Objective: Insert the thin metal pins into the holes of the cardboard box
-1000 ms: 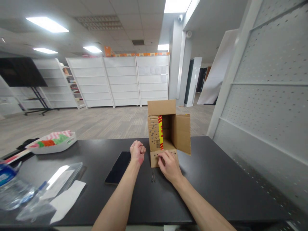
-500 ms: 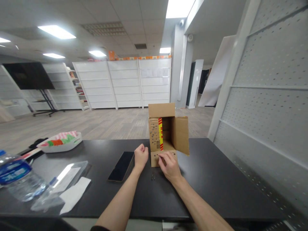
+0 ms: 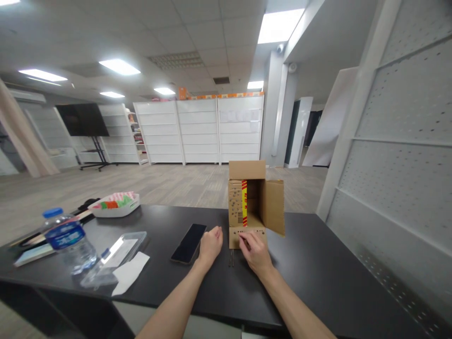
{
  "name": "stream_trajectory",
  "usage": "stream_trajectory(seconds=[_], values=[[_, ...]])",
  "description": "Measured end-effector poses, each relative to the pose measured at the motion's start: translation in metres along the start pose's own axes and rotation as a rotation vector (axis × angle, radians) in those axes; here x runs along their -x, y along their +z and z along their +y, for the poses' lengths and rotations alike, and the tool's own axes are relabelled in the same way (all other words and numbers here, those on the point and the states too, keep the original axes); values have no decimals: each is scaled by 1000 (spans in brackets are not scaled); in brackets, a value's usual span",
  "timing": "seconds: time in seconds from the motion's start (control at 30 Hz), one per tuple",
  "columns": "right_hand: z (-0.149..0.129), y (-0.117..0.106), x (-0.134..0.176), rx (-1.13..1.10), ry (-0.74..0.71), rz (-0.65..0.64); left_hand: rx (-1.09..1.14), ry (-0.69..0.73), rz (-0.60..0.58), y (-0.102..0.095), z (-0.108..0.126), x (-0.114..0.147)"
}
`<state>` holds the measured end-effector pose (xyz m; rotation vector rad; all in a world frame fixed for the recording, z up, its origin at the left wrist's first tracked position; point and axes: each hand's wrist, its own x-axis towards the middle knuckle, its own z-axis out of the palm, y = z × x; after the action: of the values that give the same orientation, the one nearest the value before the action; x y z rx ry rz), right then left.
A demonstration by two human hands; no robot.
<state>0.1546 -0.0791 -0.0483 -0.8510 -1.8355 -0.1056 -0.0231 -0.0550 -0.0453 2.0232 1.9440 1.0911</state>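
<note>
An open cardboard box [image 3: 273,205] stands on its side on the black table, its opening facing me and its flaps spread. Small dark round spots dot its left flap and lower flap [image 3: 235,241]. My right hand [image 3: 256,252] is closed in a pinch at the lower flap; whatever its fingertips hold is too small to make out. Just left of the box, my left hand [image 3: 212,242] rests in a loose fist, and its inside is hidden. Thin metal pins [image 3: 231,258] lie on the table in front of the flap, between my hands.
A phone [image 3: 189,243] lies left of my left hand. Farther left are a clear plastic case [image 3: 123,249], white paper [image 3: 130,273], a water bottle [image 3: 68,240] and a white basket [image 3: 116,211] with colourful contents. A perforated panel [image 3: 399,165] rises along the right side.
The camera view has turned slightly left and up, so everything sits farther right in the picture. Both hands stay almost where they were beside and at the box.
</note>
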Motion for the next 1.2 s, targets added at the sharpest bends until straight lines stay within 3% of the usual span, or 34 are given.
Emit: stream_trajectory(seconds=[0.3, 0.63, 1.2], values=[[-4, -7, 0, -27, -39, -108, -251, 6, -150, 3, 2, -1], [-15, -25, 18, -62, 46, -299, -294, 14, -198, 2, 6, 0], [-26, -22, 25, -57, 52, -485, -431, 34, -292, -4, 14, 1]])
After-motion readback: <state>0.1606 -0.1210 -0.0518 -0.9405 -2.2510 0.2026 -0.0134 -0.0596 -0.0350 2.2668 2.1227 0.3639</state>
